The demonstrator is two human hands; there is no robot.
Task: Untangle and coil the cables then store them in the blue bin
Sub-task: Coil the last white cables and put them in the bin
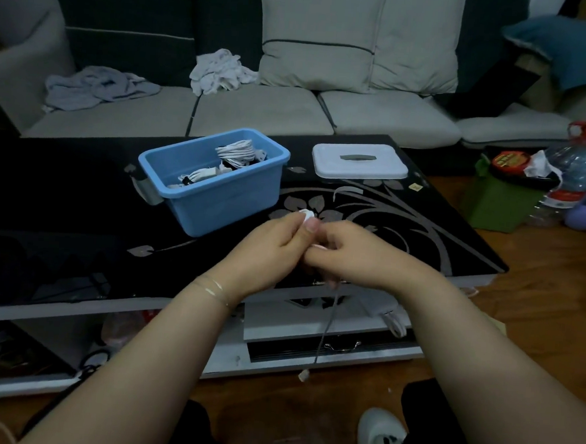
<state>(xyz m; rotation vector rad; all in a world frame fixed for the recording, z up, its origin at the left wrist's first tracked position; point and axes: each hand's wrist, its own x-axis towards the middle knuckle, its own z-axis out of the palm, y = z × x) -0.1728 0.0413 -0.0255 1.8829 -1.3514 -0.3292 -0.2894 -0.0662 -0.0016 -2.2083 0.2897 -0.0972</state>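
Observation:
My left hand [276, 245] and my right hand [348, 252] meet above the front of the black table [81, 181], both gripping one thin white cable [324, 326]. A small white coil end shows between the left thumb and fingers. The loose tail hangs straight down from my right hand, ending in a small plug near the floor. The blue bin [214, 196] stands just behind my left hand, holding coiled white cables [235, 153] and a charger.
The bin's white lid [360, 162] lies on the table to the right of the bin. A sofa with cushions and crumpled cloths runs behind. A green box, bottles and a ball sit on the floor at right. A drawer and another white cable sit under the tabletop.

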